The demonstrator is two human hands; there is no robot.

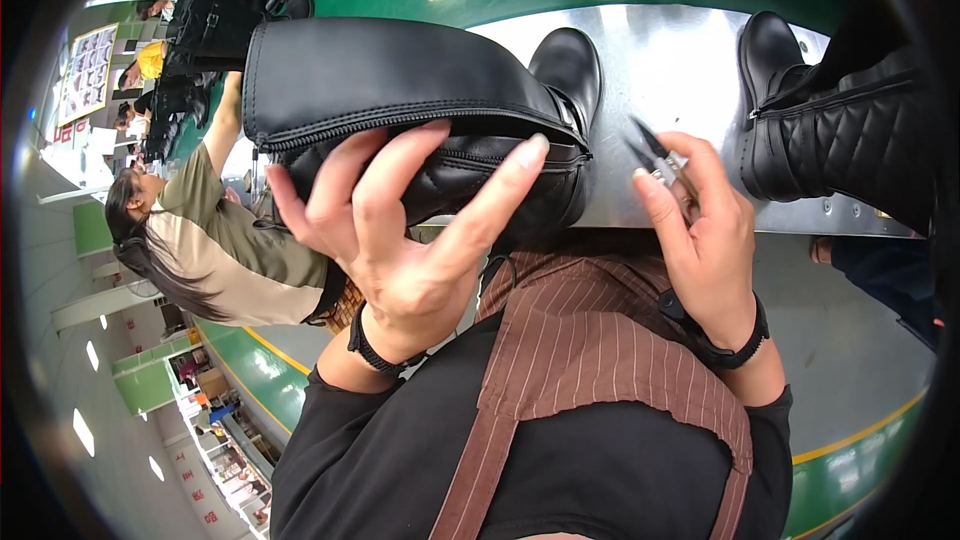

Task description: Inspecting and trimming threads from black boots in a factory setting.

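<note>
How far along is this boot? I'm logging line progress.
Done: nothing visibly finished. In hand: left hand holds the tall black boot by its unzipped shaft; right hand has small snips in its grip beside it. Left: a second boot stands untouched on the metal bench.

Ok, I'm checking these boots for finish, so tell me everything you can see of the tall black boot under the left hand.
The tall black boot lies on its side on the metal table, toe pointing away from the person. Its shaft looks like smooth, slightly glossy leather, with a quilted panel below a long side zipper that appears closed. The rounded toe is shiny. The left hand grips the shaft from the near side, fingers spread across the quilted part and zipper. The right hand, holding small scissors, is beside it, apart.
</note>
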